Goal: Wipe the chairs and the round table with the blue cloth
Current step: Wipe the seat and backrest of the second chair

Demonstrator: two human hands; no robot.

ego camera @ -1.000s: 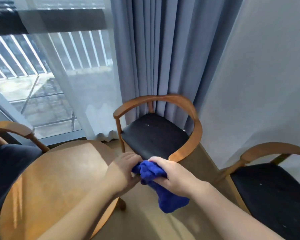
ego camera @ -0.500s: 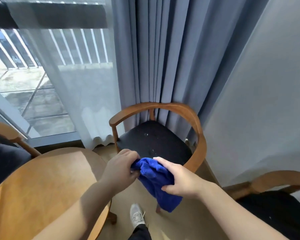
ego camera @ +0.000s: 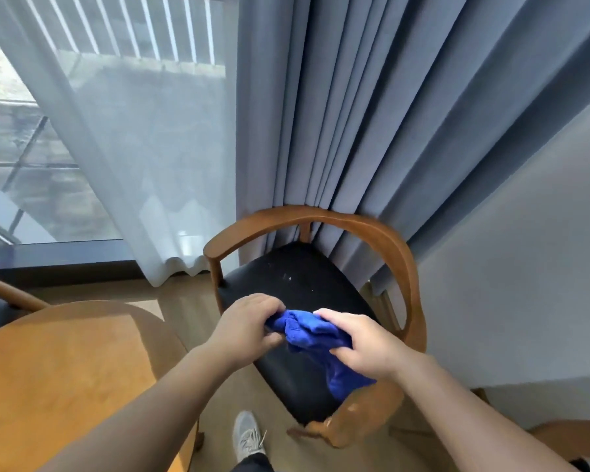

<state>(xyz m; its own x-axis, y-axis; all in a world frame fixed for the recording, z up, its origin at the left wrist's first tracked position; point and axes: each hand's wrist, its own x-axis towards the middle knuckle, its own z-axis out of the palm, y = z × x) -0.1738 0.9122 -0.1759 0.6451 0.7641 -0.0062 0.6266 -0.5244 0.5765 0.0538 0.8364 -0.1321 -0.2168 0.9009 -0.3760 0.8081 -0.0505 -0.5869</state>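
The blue cloth [ego camera: 309, 335] is bunched between both hands above the front of a chair seat. My left hand [ego camera: 247, 323] grips its left end with curled fingers. My right hand [ego camera: 361, 347] holds the right part, and a tail of cloth hangs below it. The wooden chair [ego camera: 401, 264] has a curved armrest and a black seat [ego camera: 297, 277] with pale specks on it. The round wooden table [ego camera: 65, 373] lies at the lower left, under my left forearm.
Blue curtains [ego camera: 372, 114] and a sheer white curtain [ego camera: 143, 148] hang behind the chair, with a grey wall [ego camera: 525, 267] on the right. A second chair's armrest [ego camera: 12, 294] shows at left, another chair's rim [ego camera: 569, 434] at lower right. My shoe [ego camera: 247, 437] stands on the floor.
I have stepped closer to the chair, which now sits right under my hands. Both hands kept hold of the cloth and bunched it tighter.
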